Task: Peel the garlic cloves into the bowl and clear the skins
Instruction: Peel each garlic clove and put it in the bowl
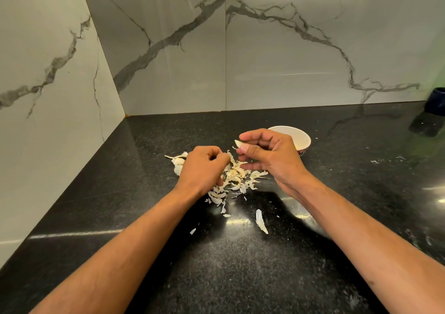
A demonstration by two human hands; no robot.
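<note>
Stray skin (pixel 261 218) lay nearest on the counter (pixel 337 193). Left hand (pixel 202 166) hung over the skins (pixel 234 177), fingers curled; whether they held anything, hard to tell. Right hand (pixel 267 154) pinched a clove (pixel 238 143) between thumb and forefinger. Bowl (pixel 302 139) sat just behind.

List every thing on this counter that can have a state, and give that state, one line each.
garlic clove: pinched in the right hand, held above the counter
right hand: pinches the clove
left hand: fingers curled over the skins; a grip cannot be told
garlic skins: loose, scattered on the counter, not cleared
bowl: upright behind the right hand, contents mostly hidden
</note>
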